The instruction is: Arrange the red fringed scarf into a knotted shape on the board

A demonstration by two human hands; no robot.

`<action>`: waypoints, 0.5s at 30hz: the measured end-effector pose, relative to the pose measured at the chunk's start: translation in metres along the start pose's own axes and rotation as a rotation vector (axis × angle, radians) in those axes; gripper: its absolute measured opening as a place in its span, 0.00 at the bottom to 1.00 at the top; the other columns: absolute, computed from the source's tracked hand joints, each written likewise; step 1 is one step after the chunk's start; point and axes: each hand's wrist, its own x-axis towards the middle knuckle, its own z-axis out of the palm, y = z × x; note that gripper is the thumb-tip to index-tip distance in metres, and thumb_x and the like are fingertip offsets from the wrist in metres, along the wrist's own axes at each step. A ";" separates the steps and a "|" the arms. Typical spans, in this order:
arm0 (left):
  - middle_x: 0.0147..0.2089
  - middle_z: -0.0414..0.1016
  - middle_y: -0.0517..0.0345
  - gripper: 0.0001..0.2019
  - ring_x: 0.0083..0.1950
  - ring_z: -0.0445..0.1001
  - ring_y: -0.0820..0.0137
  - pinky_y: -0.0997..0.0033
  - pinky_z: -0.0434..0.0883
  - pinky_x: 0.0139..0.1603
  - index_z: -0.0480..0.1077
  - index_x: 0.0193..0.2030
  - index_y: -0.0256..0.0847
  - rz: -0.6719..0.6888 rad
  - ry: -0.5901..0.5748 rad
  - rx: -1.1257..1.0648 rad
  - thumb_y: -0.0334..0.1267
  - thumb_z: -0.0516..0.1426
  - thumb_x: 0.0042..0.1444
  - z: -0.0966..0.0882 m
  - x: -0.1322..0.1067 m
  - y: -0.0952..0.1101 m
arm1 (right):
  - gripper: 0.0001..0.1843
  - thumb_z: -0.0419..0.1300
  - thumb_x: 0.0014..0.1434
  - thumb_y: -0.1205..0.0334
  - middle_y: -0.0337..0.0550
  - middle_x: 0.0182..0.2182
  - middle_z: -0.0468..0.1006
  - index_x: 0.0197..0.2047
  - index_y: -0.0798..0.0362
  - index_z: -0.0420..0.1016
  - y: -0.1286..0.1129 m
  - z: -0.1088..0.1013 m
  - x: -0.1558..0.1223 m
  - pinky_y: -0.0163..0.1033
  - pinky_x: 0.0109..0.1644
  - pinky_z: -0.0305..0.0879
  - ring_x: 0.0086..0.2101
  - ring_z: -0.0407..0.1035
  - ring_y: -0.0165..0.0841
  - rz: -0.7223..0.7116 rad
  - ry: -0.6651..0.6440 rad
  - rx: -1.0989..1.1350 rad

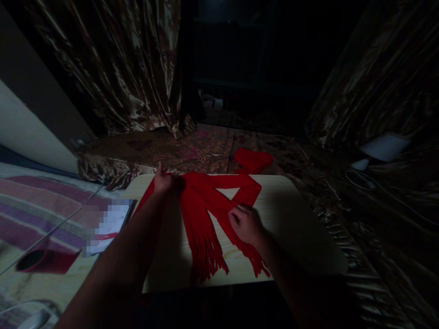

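At the centre of the frame, a red scarf (195, 208) lies folded across a pale table (291, 228). Judged light, soft and limp; best held across the broad band (216, 201), clear of the tangle-prone fringe (207, 256). Right hand (245, 224) is over the band, fingers curled; left hand (163, 181) is at the table's upper-left edge, thumb raised. Whether either grips cloth cannot be told.

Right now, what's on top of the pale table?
A red scarf with fringed ends, the right hand over it and the left hand near the far edge. Whatever the scarf covers on the table can't be seen.
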 end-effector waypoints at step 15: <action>0.43 0.82 0.49 0.11 0.45 0.79 0.61 0.70 0.71 0.46 0.79 0.36 0.42 0.353 -0.389 0.487 0.43 0.56 0.57 0.015 -0.023 0.007 | 0.08 0.57 0.60 0.69 0.41 0.33 0.79 0.33 0.49 0.76 -0.002 -0.002 0.001 0.36 0.42 0.61 0.35 0.71 0.33 -0.002 0.003 0.013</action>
